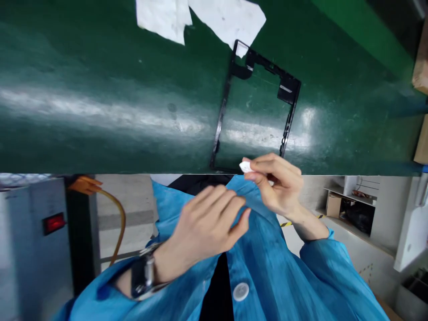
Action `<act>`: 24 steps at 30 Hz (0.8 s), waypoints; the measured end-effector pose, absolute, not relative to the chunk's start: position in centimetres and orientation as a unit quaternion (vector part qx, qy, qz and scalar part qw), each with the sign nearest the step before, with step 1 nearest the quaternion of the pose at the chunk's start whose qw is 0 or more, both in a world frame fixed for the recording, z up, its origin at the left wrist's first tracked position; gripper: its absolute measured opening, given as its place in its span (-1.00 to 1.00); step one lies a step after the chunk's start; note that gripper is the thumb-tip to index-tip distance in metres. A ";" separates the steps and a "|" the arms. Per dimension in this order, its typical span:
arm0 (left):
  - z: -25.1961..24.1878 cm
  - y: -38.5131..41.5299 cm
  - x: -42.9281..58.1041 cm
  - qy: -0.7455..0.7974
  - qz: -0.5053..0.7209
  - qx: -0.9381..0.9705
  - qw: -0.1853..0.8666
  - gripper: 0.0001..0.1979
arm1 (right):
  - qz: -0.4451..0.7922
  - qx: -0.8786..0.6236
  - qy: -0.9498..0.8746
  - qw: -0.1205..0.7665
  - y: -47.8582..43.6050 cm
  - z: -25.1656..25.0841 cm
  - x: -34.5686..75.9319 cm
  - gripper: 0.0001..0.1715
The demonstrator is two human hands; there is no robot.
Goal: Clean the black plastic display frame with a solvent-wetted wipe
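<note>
"Since the two hands sit so close together, tell me how each one stands."

"The bare right hand (281,183) pinches a small pointed white piece (245,167) between thumb and forefinger, toward ten o'clock from its knuckles. The bare left hand (214,218), at eight o'clock from the right, has its fingers curled, the thumb tip near the forefinger (it is blurred, so I cannot tell whether anything is caught between them)."

"And the thin black rectangular frame (290,94)?"

"It lies flat and slightly turned on the glossy dark green surface (180,89), at one o'clock from the left hand. Its six o'clock side runs close to the surface's edge, and the white piece shows in front of that side; whether they touch, I cannot tell."

"What is beyond it?"

"Two flat, ragged-edged white sheets. One sheet (163,18) lies at ten o'clock from the frame; the frame's eleven o'clock corner overlaps the tip of the other sheet (230,20)."

"Anything on the left wrist?"

"A dark-faced watch (142,274), beside the bright blue sleeve (100,290)."
</note>
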State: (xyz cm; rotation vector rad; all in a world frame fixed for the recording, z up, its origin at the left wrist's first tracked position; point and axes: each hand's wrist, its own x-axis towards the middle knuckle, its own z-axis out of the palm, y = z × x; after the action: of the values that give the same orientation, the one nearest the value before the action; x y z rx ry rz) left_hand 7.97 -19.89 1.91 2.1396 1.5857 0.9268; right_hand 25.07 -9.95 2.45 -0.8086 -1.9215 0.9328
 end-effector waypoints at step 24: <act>0.2 -12.8 -0.7 0.551 0.184 0.795 0.175 -0.19 | 0.102 -0.243 -0.965 0.014 -5.7 5.2 22.4 -0.54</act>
State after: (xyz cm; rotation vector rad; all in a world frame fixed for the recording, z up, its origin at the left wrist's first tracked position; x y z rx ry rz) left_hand -0.70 -12.80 0.20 2.2535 1.5603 0.5221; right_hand 22.36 -5.69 5.19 -0.7569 -3.0036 0.3169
